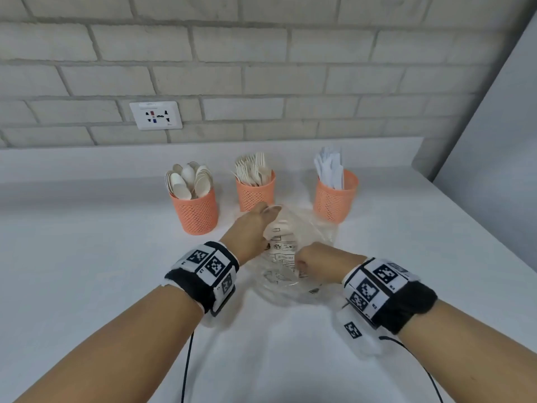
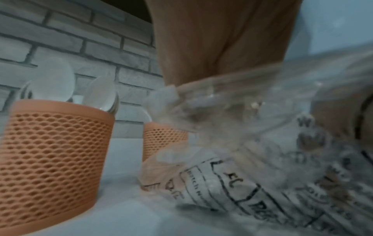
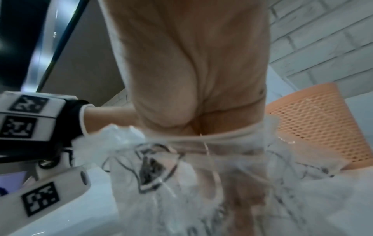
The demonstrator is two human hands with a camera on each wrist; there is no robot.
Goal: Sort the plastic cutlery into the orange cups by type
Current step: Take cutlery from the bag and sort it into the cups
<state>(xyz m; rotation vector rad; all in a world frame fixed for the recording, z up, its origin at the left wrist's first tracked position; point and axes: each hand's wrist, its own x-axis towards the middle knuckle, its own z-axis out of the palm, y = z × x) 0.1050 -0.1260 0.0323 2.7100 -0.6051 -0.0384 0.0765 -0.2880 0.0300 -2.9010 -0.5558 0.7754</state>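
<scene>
Three orange mesh cups stand in a row at the back of the white counter. The left cup point(image 1: 197, 209) holds spoons point(image 1: 188, 181), the middle cup point(image 1: 255, 194) forks point(image 1: 252, 168), the right cup point(image 1: 334, 199) white wrapped knives point(image 1: 329, 167). In front of them lies a crumpled clear plastic bag point(image 1: 290, 257) with black print. My left hand point(image 1: 254, 228) grips its far end, fingers wrapped in the film. Close behind, my right hand point(image 1: 315, 261) pinches the bag's near part. The left wrist view has the bag point(image 2: 252, 159) and spoon cup point(image 2: 54, 159); the right wrist view the bag point(image 3: 201, 183) and an orange cup point(image 3: 315, 124).
A white brick wall with a power socket point(image 1: 156, 115) stands behind the counter point(image 1: 87, 257). A grey panel point(image 1: 499, 141) closes off the right side. Black cables point(image 1: 187, 365) run from both wristbands toward the near edge.
</scene>
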